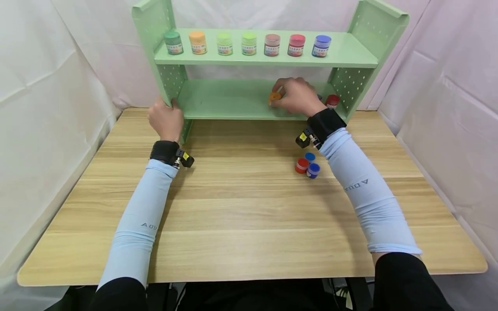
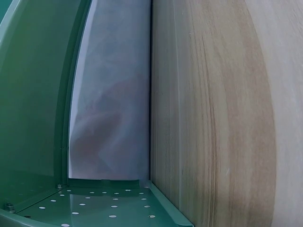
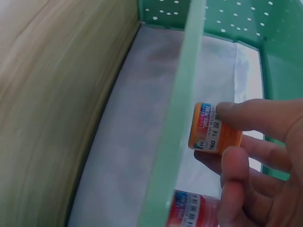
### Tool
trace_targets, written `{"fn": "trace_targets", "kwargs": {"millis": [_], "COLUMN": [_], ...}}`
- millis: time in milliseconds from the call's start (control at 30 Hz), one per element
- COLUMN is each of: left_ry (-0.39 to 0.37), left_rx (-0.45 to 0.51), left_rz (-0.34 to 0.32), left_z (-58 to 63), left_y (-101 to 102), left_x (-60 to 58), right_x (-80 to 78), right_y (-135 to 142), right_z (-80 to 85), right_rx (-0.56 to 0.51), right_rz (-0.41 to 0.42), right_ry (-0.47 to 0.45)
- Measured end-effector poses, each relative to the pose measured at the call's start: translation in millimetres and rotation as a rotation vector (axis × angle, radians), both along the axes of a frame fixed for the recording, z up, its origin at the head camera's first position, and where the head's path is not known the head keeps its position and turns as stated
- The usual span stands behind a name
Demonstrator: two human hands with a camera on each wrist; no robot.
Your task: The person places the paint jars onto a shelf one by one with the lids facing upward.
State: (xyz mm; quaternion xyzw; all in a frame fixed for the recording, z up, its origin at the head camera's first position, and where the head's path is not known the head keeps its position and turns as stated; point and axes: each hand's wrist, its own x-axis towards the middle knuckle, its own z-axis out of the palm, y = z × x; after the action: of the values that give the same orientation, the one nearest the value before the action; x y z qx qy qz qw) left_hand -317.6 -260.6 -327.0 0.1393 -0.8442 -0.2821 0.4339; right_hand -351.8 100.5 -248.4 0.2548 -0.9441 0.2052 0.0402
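Observation:
At the left, my left hand [image 1: 166,119] grips the side panel of a green two-tier shelf [image 1: 218,99], with its thumb on the inner face. Only the shelf's perforated panel [image 2: 94,205] and the table show in the left wrist view; that hand is out of it. My right hand [image 1: 297,97] holds an orange paint jar [image 3: 215,128] between thumb and fingers at the lower tier, its label toward the right wrist camera. A red paint jar [image 1: 332,101] stands on that tier at the right end, and a dark jar beside it is mostly hidden behind the hand.
Along the upper tier stand several paint jars, from a dark green jar [image 1: 173,42] to a blue-violet jar [image 1: 321,46]. On the wooden table [image 1: 241,207], a red-lidded jar [image 1: 301,166] and two blue-lidded jars [image 1: 313,170] cluster near the right forearm. White cloth [image 1: 50,86] hangs around.

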Motion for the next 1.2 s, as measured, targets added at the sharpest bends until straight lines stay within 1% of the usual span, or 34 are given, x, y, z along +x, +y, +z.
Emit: {"fn": "trace_targets", "kwargs": {"millis": [200,500,567,667,767,800,900,1033,1133,1200], "left_ry": [0.004,0.002,0.002,-0.012,-0.029,-0.033,-0.033,-0.023,-0.013,-0.009], "left_rx": [-0.01,-0.005,0.004,0.006,0.007,0.004,0.011,0.014,0.008,0.008], "left_rz": [0.002,0.004,0.004,0.007,0.007,0.008,0.002,-0.002,0.0,0.002], "left_z": [-0.6,0.6,0.5,0.1,0.3,0.6,2.0,2.6,1.0,-0.4], "left_y": [0.2,-0.6,-0.8,-0.8,0.3,0.7,1.8,1.8,0.8,0.4], "left_x": [-0.8,-1.7,-2.1,-2.4,-2.7,-2.8,-2.6,-1.8,-1.7,-2.0], "right_x": [-0.8,-1.1,-0.8,1.2,5.5,7.4,14.1,25.2,34.5,40.7], "right_y": [-3.3,-3.3,-2.1,1.8,8.2,10.8,19.0,30.7,39.0,45.1], "right_z": [-4.6,-2.5,-2.2,-2.5,-3.1,-3.8,-7.0,-14.2,-22.0,-27.8], "right_rx": [0.029,0.041,0.047,0.052,0.041,0.029,-0.017,-0.076,-0.107,-0.123], "right_rz": [-0.026,-0.011,-0.007,-0.001,-0.012,-0.015,-0.02,0.027,0.074,0.086], "right_ry": [0.015,0.006,0.009,-0.013,-0.023,-0.013,0.073,0.192,0.231,0.238]}}
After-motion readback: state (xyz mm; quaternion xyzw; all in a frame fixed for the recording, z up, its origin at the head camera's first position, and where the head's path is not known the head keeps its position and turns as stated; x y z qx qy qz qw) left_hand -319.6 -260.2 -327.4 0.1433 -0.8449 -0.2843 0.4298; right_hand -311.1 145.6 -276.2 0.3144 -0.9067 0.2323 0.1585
